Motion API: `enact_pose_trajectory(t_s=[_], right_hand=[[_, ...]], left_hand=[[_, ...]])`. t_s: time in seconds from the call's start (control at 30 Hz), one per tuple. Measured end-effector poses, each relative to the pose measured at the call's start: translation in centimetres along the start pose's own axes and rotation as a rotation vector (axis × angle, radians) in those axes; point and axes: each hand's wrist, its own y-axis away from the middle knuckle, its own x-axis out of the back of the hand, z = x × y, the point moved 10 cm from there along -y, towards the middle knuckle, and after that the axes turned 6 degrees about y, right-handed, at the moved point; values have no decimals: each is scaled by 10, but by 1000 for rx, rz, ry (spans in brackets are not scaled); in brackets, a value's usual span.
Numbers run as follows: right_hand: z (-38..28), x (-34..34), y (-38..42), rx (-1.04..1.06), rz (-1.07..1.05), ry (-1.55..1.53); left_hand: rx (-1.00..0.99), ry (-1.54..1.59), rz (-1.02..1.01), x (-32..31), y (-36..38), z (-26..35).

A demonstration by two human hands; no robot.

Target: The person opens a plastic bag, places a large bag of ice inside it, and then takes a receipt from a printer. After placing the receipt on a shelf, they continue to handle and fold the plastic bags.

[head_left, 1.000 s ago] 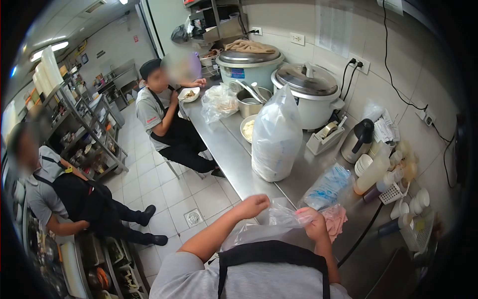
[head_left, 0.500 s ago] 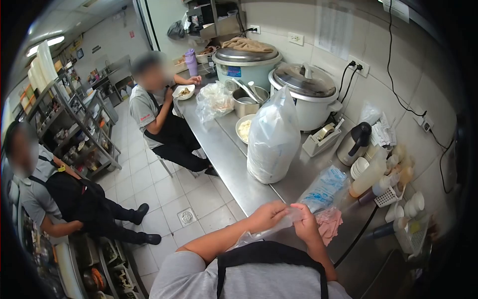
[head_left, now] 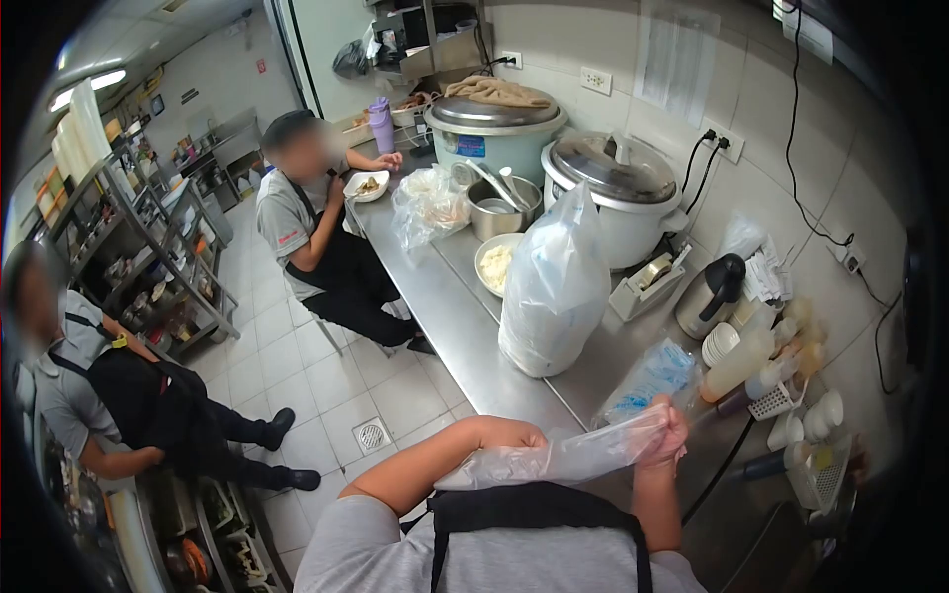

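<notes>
A clear plastic bag stretches between my two hands, low in front of my apron. My right hand is closed around its far end. At the other end, my left hand is curled against the bag, its fingertips partly hidden by the film. Just beyond, a clear pack with blue print lies on the steel table. A tall, filled plastic bag stands upright further back, apart from both hands.
Two rice cookers line the wall. Nearer are a steel pot, a bowl of pale food, a tape dispenser, a thermos jug and several bottles. One person sits at the table; another stands left.
My hands have moved apart, spreading the bag between them. The right hand has shifted rightward, largely covering the pink cloth. The view has tilted slightly.
</notes>
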Motion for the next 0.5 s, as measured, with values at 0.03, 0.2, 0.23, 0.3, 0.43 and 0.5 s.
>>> enact_pose_trajectory(t_s=[0.03, 0.2, 0.23, 0.3, 0.43, 0.5], right_hand=[[1, 7, -4, 33, 66, 14], [11, -2, -33, -79, -41, 201], [15, 5, -41, -143, -22, 287], [17, 4, -64, -153, -71, 499], [-35, -23, -145, 130, -2, 1005], [-59, -56, -182, 298, 157, 1104]], left_hand=[[44, 6, -6, 6, 3, 1], [-391, 325, 100, 56, 47, 66], [-612, 378, 97, 64, 58, 94], [-881, 423, 27, 76, 73, 139], [-1093, 433, -88, 90, 69, 211], [-1166, 475, -77, 102, 65, 232]])
